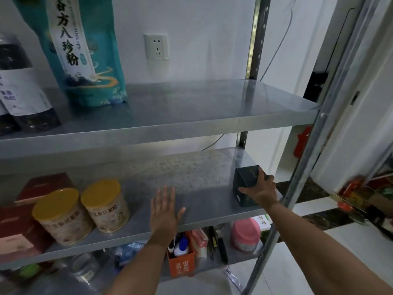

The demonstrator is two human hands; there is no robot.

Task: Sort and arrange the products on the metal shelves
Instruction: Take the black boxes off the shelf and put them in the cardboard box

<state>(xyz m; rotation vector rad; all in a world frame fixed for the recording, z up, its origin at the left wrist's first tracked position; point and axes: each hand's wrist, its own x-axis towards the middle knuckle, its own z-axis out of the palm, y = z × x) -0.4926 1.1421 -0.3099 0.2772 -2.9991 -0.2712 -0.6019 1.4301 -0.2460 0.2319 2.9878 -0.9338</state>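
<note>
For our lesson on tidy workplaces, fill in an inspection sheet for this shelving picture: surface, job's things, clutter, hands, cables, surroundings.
Surface: middle shelf, bare in its centre; upper shelf, bare at right.
Job's things: dark box at middle shelf's right end; yellow-lidded tins and red boxes at left; teal bag, dark bottles above.
Clutter: lower shelf crowded, with orange box and pink-lidded jar.
Hands: left hand flat, fingers straight, holding nothing; right hand grips dark box.
Cables: grey cable down the wall.
Surroundings: wall socket, tiled floor.
</note>
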